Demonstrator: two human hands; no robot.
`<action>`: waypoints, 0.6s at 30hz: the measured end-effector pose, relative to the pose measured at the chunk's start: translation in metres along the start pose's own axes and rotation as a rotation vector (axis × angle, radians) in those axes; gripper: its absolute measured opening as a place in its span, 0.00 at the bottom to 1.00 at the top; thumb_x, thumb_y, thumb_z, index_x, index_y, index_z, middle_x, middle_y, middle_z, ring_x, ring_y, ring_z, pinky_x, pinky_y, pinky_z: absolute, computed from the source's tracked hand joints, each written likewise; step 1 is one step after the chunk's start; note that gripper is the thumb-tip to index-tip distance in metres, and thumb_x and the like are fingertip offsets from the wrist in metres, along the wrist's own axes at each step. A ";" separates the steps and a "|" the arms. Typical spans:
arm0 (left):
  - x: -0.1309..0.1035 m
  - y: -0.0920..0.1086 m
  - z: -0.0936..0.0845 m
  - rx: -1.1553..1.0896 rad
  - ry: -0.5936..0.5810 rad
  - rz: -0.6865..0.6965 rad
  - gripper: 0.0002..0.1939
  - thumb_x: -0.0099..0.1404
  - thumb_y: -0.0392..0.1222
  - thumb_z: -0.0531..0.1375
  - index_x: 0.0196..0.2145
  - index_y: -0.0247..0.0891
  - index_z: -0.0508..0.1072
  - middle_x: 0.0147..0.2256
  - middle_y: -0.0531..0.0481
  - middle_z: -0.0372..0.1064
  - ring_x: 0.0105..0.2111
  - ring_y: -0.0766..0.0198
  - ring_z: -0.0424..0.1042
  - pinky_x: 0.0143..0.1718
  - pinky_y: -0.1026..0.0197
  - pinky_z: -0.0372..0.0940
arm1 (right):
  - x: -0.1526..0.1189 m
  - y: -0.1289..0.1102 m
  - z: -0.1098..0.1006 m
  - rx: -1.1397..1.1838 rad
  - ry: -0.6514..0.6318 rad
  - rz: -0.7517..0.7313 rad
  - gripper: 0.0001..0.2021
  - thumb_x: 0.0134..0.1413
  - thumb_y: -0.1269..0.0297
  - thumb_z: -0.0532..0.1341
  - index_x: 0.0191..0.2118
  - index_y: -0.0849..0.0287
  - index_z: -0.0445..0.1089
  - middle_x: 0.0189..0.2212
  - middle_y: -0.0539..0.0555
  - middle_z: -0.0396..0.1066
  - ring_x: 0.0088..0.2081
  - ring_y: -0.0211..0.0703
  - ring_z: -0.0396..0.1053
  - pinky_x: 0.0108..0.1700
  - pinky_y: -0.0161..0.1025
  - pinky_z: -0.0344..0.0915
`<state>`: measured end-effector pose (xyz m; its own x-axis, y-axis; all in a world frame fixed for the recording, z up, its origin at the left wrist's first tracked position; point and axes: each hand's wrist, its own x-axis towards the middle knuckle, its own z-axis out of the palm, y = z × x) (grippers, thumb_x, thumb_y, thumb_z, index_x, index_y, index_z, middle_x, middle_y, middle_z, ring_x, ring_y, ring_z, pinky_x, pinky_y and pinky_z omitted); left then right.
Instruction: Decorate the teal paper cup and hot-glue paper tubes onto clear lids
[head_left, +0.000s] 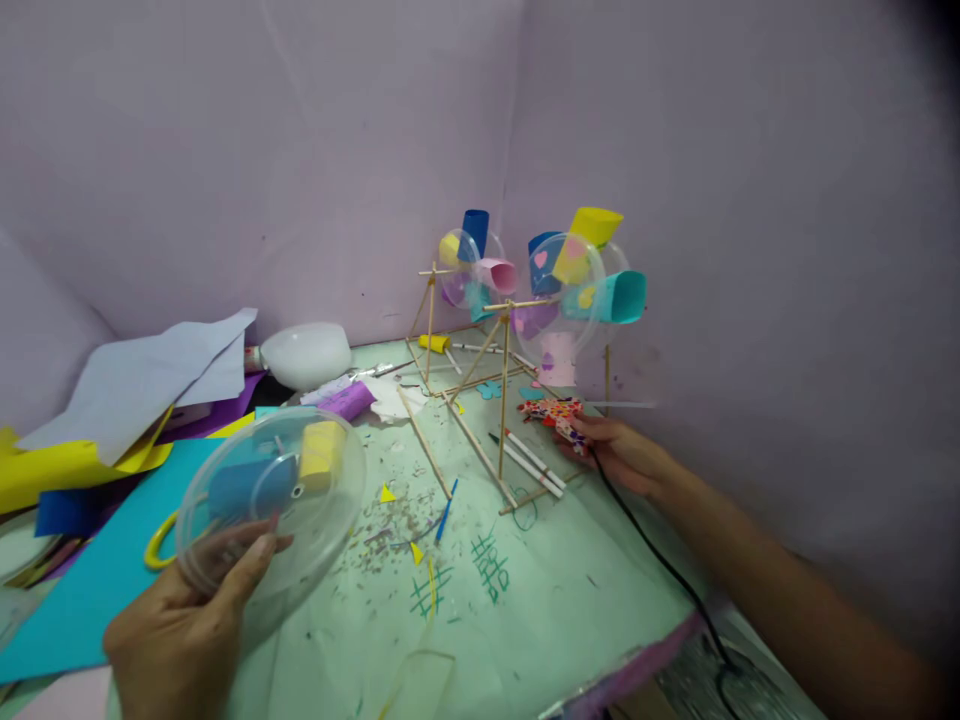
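Head view: hands well apart, each gripping something of its own. Left hand [187,630] pinches the clear plastic disc [324,522] near its lower edge, thumb on the near face, fingers partly showing through the plastic. The disc is held tilted above the left part of the table [600,610], over the turquoise sheet [90,570]. A blue paper tube [251,488] and a yellow paper tube [322,452] sit on it, seen through the plastic; how they are fixed cannot be told.

Right hand [622,450] is closed around a patterned tool [553,408] (a glue gun, judging by shape and the black cord [637,525]), beside the nearer stick frame [504,400] with its cupped wheel [581,285].

Handling, as judged: disc light, smooth and a little slippery, springy at the rim; a hard squeeze could bow it. Tubes probably soft and easily crushed, so best hold is the bare rim, away from the paper, much as the left hand has it. Tool likely heavier and rigid; take it by the grip, clear of the nose, which could be hot. Cord hangs over the table edge and may tug.
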<state>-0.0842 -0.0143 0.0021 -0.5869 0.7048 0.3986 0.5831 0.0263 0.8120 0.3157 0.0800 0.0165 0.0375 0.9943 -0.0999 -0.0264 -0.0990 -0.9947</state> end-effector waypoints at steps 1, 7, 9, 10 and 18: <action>0.000 0.004 -0.001 0.027 -0.025 -0.039 0.08 0.48 0.47 0.68 0.28 0.47 0.79 0.27 0.59 0.78 0.36 0.55 0.77 0.22 0.65 0.67 | 0.001 -0.001 -0.002 -0.012 -0.007 -0.009 0.05 0.49 0.66 0.60 0.30 0.58 0.73 0.30 0.55 0.75 0.31 0.44 0.72 0.35 0.42 0.72; 0.001 0.012 -0.001 0.025 -0.058 -0.096 0.10 0.47 0.49 0.67 0.29 0.45 0.79 0.27 0.58 0.78 0.36 0.54 0.77 0.37 0.56 0.71 | -0.030 -0.002 0.013 -0.239 0.278 -0.175 0.12 0.46 0.63 0.64 0.40 0.56 0.72 0.40 0.59 0.74 0.38 0.49 0.72 0.33 0.41 0.69; 0.001 0.012 -0.001 -0.001 -0.056 -0.090 0.11 0.47 0.49 0.67 0.30 0.44 0.78 0.27 0.56 0.78 0.35 0.53 0.77 0.38 0.55 0.70 | -0.044 -0.005 0.044 -0.418 0.328 -0.319 0.17 0.47 0.62 0.63 0.45 0.56 0.69 0.43 0.59 0.73 0.41 0.49 0.72 0.35 0.42 0.70; 0.001 0.012 -0.001 -0.012 -0.052 -0.087 0.12 0.47 0.49 0.67 0.30 0.43 0.78 0.27 0.55 0.78 0.34 0.53 0.77 0.38 0.55 0.70 | -0.049 -0.007 0.063 -0.498 0.241 -0.385 0.15 0.48 0.63 0.62 0.44 0.58 0.70 0.41 0.59 0.73 0.40 0.48 0.72 0.36 0.42 0.70; 0.002 0.010 -0.002 -0.124 -0.071 -0.102 0.12 0.47 0.48 0.66 0.29 0.39 0.77 0.26 0.50 0.78 0.32 0.55 0.77 0.34 0.58 0.70 | 0.022 -0.020 0.195 -1.151 -0.166 -0.234 0.09 0.54 0.66 0.62 0.40 0.64 0.72 0.40 0.61 0.73 0.45 0.51 0.70 0.45 0.45 0.66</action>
<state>-0.0809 -0.0145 0.0117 -0.5958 0.7514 0.2835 0.4459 0.0159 0.8949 0.1225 0.1111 0.0389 -0.2100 0.9777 0.0071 0.8810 0.1924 -0.4322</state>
